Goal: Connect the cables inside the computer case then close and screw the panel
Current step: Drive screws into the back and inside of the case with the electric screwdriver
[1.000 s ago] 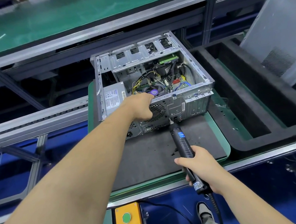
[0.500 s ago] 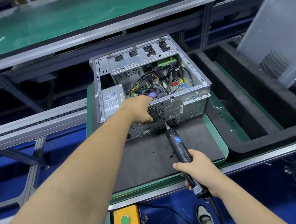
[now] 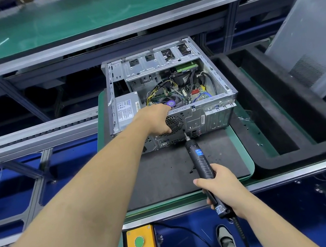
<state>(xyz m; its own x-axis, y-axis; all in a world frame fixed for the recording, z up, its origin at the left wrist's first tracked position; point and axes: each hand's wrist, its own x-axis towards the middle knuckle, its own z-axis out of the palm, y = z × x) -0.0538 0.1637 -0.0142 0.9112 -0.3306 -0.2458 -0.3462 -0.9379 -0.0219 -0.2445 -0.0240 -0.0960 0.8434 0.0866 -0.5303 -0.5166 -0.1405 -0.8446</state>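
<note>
from the head view, the computer case (image 3: 171, 93) lies on its side on a dark mat (image 3: 170, 170) that covers a green-edged tray (image 3: 244, 150), and the tray rests on the surface (image 3: 289, 173) in front of me. the open side of the case faces up, so i look straight down into it: bundled cables (image 3: 162, 89) in yellow and black, a power supply (image 3: 127, 110) with a white label at the left, a fan with a purple sticker (image 3: 170, 103) near the middle, and a green board (image 3: 188, 66) toward the far end.

my left hand (image 3: 157, 120) reaches across to the near wall of the case. its fingers curl over the top edge beside the purple sticker, and the thumb lies against the round fan grille (image 3: 175, 123) on the rear plate, so the hand is clamped on that edge of the case.

my right hand (image 3: 222, 186) is wrapped around the black electric screwdriver (image 3: 202, 166), fingers closed tight on its grip. the tool slants up and away from me, and its bit meets the rear plate of the case just right of the grille. a coiled cord (image 3: 242, 235) runs down from its back end.

the grey side panel (image 3: 311, 41) stands tilted at the far right, well apart from the case, above a black foam tray (image 3: 298, 147). below the surface edge sits a yellow box with a green button (image 3: 140, 242).
</note>
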